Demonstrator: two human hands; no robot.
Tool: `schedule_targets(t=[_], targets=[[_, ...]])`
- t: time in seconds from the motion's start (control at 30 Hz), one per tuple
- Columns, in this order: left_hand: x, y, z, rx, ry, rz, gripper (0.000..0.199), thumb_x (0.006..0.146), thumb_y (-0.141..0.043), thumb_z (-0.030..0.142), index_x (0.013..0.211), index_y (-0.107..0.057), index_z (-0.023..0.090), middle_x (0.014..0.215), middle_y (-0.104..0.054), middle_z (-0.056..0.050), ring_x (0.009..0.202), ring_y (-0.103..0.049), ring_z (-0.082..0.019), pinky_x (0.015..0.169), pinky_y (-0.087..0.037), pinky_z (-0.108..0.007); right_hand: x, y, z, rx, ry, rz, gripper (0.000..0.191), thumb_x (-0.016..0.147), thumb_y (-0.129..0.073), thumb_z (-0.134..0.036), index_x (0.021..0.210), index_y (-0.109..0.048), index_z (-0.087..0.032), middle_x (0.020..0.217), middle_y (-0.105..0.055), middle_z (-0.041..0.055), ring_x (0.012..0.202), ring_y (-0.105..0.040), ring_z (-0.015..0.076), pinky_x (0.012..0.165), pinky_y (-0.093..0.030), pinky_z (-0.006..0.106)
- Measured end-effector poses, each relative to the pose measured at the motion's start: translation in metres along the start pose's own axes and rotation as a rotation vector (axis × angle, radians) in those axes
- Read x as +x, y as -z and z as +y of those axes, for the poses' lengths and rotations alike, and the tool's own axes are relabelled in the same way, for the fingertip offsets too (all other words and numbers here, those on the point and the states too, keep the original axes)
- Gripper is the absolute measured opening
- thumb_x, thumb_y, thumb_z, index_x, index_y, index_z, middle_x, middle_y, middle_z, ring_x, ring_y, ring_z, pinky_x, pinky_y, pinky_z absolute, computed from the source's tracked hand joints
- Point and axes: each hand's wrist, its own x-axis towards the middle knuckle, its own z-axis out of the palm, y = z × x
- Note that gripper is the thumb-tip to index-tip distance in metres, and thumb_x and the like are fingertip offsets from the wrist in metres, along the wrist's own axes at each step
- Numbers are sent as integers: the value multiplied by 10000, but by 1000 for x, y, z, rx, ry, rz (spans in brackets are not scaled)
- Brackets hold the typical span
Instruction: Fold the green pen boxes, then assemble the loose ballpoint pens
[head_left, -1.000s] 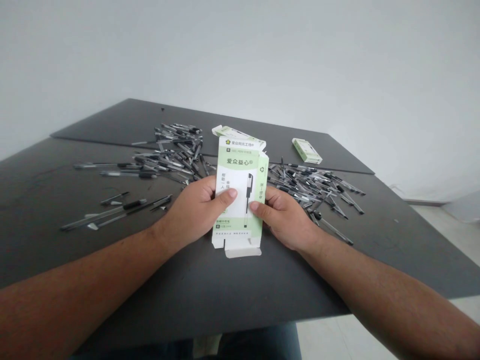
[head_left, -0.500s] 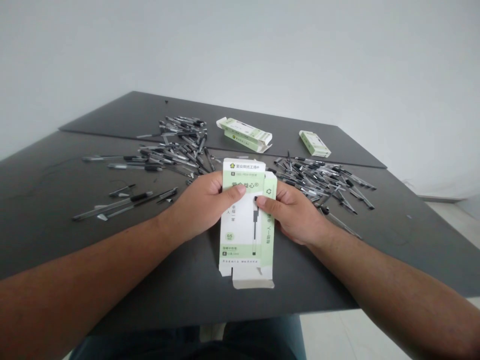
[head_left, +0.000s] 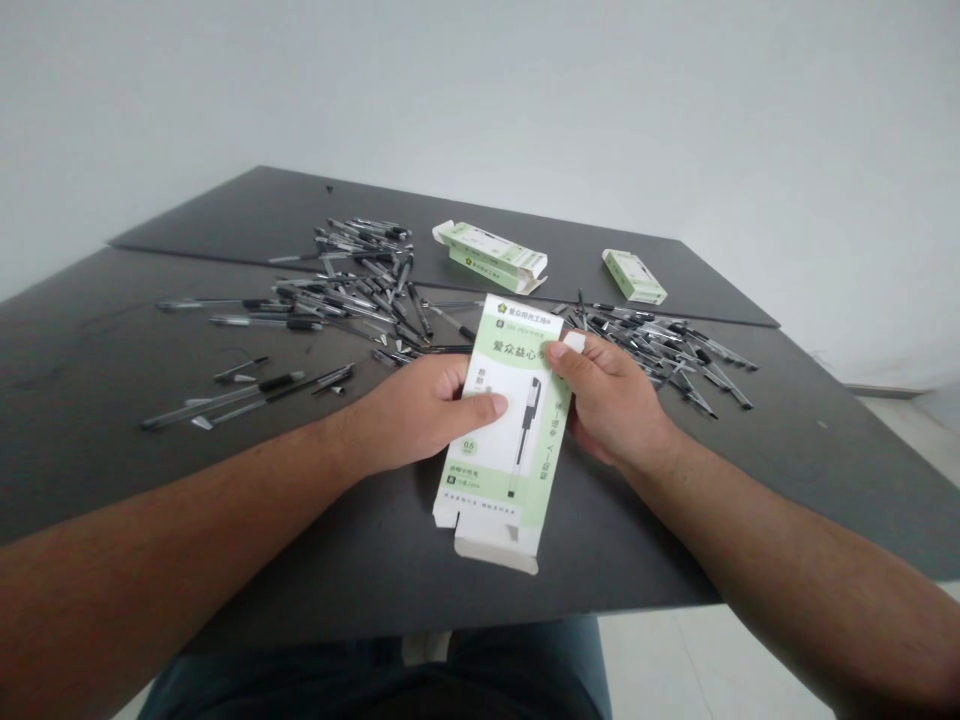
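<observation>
Between my hands is a green and white cardboard pen box (head_left: 491,455), held tilted above the near part of the table. A gel pen is printed on its front, and its bottom flaps stick out open toward me. My left hand (head_left: 427,410) grips the left edge, thumb lying across the front panel. On the upper right edge my right hand (head_left: 615,395) holds on, its thumb pressed near the printed title. The fingers of both hands are mostly hidden behind the box. Whether anything is inside cannot be seen.
Loose black and clear pens (head_left: 352,290) lie in a heap at left; another pen pile (head_left: 667,350) spreads at right. Farther back on the dark table (head_left: 300,560) are an open-flapped pen box (head_left: 495,255) and a smaller-looking pen box (head_left: 634,276). A white wall stands behind.
The box has tilted, its top leaning right. My right hand has moved up along its right edge, and my left thumb now sits lower on the front.
</observation>
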Motion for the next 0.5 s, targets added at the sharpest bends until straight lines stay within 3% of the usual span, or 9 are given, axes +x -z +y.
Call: schedule_targets(t=[0.1, 0.2, 0.4, 0.5], targets=[[-1, -1, -1, 76, -27, -7, 398, 1021, -844, 490, 1313, -932, 234, 1343, -978, -89, 1094, -947, -330, 982, -778, -464, 3, 0, -3, 40, 23, 40, 487, 877, -1096, -658, 1032, -827, -283, 1097, -975, 71, 1079, -927, 339, 938, -771, 497], [-1, -1, -1, 136, -51, 80, 408, 1038, -828, 535, 1293, -938, 236, 1309, -980, -105, 1172, -943, -370, 1051, -773, -509, 2, 1, -1, 43, -4, -27, 524, 871, -1102, -698, 1102, -860, -294, 1231, -983, 89, 1235, -918, 377, 1018, -783, 540], [3, 5, -1, 140, -64, 365, 481, 1055, -834, 611, 1324, -931, 224, 1394, -962, -125, 1236, -908, -401, 1019, -770, -512, -8, 5, 8, -137, -67, -258, 499, 972, -1057, -693, 1249, -912, -304, 1235, -979, 50, 1111, -916, 319, 951, -761, 462], [5, 9, -4, 110, -92, 438, 477, 1063, -846, 629, 1303, -935, 227, 1395, -960, -122, 1273, -892, -410, 997, -767, -504, -9, 6, 4, -234, -64, -335, 483, 1017, -1017, -695, 1255, -928, -284, 1185, -983, 35, 1030, -910, 283, 906, -733, 405]])
